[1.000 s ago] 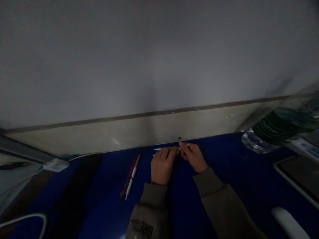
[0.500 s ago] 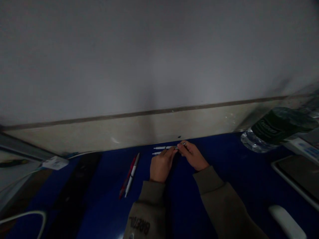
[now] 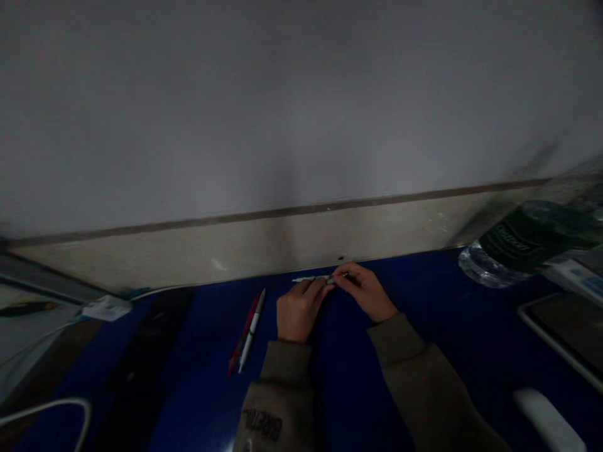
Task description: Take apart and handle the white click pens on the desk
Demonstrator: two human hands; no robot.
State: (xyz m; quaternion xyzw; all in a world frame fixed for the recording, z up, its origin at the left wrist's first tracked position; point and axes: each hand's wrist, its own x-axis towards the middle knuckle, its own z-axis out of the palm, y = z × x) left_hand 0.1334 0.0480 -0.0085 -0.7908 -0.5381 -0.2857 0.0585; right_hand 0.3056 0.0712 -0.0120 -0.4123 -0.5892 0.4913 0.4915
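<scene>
blue desk (image 3: 198,376) against a pale wall (image 3: 282,238); plastic water bottle (image 3: 513,251) at far right. red pen (image 3: 242,336) and white pen (image 3: 253,329) lie left of the hands. near the far edge, left hand (image 3: 299,311) and right hand (image 3: 365,292) work together, fingertips (image 3: 325,285) narrow, pinching a slim white pen (image 3: 308,279) (its right end hidden by fingers).

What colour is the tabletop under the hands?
The tabletop is dark blue, best seen in the head view.

The view is dim and grainy, with a soft shadow down the wall (image 3: 285,207) and bowed, blurred edges.
</scene>
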